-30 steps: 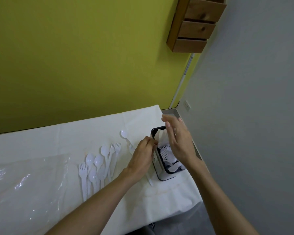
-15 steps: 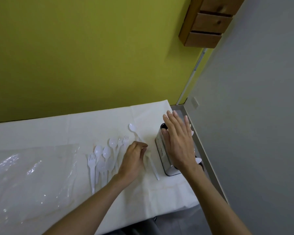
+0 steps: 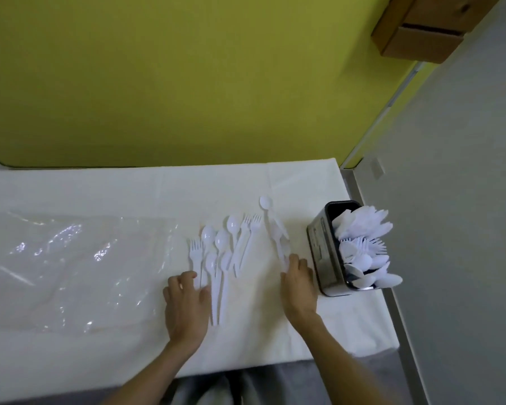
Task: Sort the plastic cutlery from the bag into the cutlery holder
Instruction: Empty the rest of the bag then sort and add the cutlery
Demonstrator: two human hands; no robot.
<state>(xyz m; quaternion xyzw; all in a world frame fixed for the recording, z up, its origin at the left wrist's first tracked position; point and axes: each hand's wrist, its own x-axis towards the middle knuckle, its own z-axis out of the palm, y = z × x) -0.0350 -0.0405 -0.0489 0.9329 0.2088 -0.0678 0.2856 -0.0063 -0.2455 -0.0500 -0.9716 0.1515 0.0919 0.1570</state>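
Several white plastic forks and spoons (image 3: 222, 252) lie in a loose row on the white tablecloth. A separate spoon and knife (image 3: 275, 229) lie to their right. My left hand (image 3: 186, 305) rests flat on the handle ends of the left pieces, fingers spread. My right hand (image 3: 298, 285) lies on the cloth, its fingertips touching the lower end of the knife. The dark cutlery holder (image 3: 324, 249) stands at the table's right edge, full of white cutlery. The clear plastic bag (image 3: 76, 264) lies flat at the left.
The table (image 3: 129, 194) stands against a yellow-green wall. A grey wall runs along the right, close behind the holder. A wooden drawer unit (image 3: 421, 27) hangs high at the upper right. The table's front edge is near my forearms.
My right hand has left the holder and come down to the knife on the cloth. My left hand moved left onto the row of forks and spoons. The view shifted right and down.
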